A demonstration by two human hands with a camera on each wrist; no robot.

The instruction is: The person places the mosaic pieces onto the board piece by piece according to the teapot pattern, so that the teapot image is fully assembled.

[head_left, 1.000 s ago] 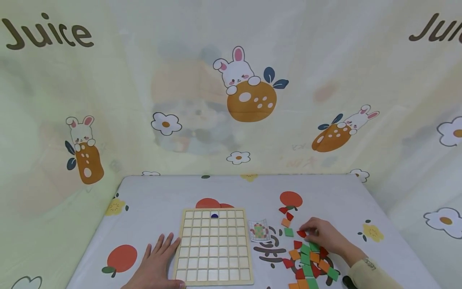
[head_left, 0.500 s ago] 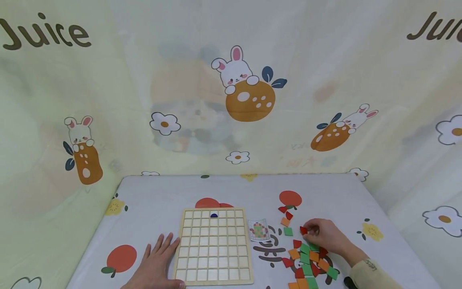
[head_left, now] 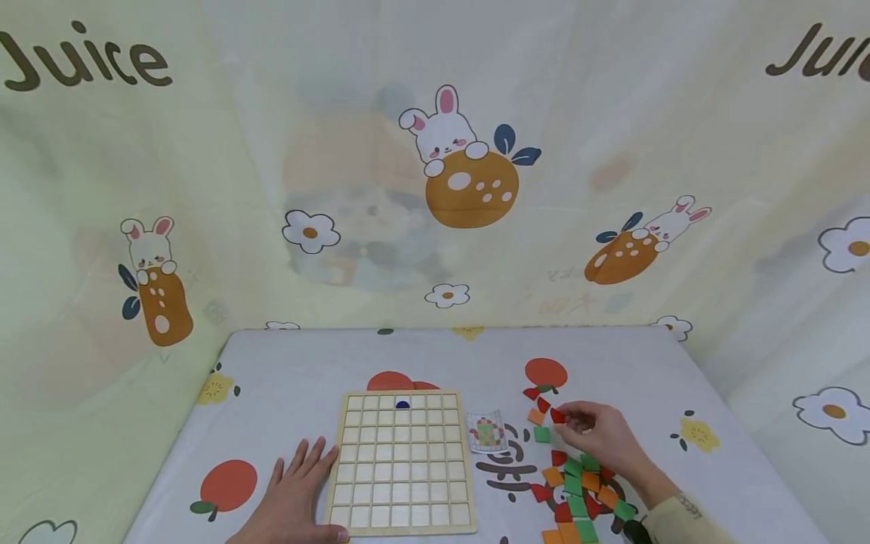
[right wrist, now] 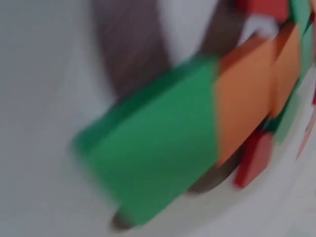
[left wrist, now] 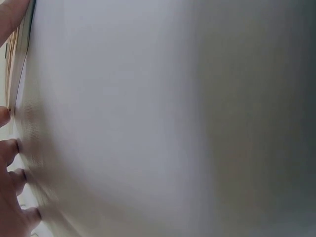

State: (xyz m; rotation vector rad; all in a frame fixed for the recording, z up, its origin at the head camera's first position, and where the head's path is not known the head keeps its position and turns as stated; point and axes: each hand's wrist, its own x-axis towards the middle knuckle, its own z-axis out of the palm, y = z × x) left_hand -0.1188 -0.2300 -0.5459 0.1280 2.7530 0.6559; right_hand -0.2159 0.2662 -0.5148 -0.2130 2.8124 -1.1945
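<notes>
My right hand (head_left: 601,438) pinches a red rounded tile (head_left: 557,415) between thumb and index finger, beyond the pile of loose tiles. With fingers spread, my left hand (head_left: 291,495) lies along the left side of a wooden grid board (head_left: 402,495), its thumb at the near left corner. A dark blue half-round piece (head_left: 403,405) sits in a cell of the board's far row. In the left wrist view, fingertips (left wrist: 32,215) touch the tablecloth and the board's edge (left wrist: 19,74) shows. The right wrist view has a green tile (right wrist: 158,143) close up and blurred, without the hand.
A small printed pattern card (head_left: 486,432) lies just right of the board. Farther right is a pile of green, orange and red tiles, including an orange tile (head_left: 607,496). A separate green tile (head_left: 541,434) and orange tile (head_left: 535,417) lie in a short line beyond it.
My right hand has moved away from the pile, forward and slightly left, with the red tile in its fingers. The left hand and board have stayed in place.
</notes>
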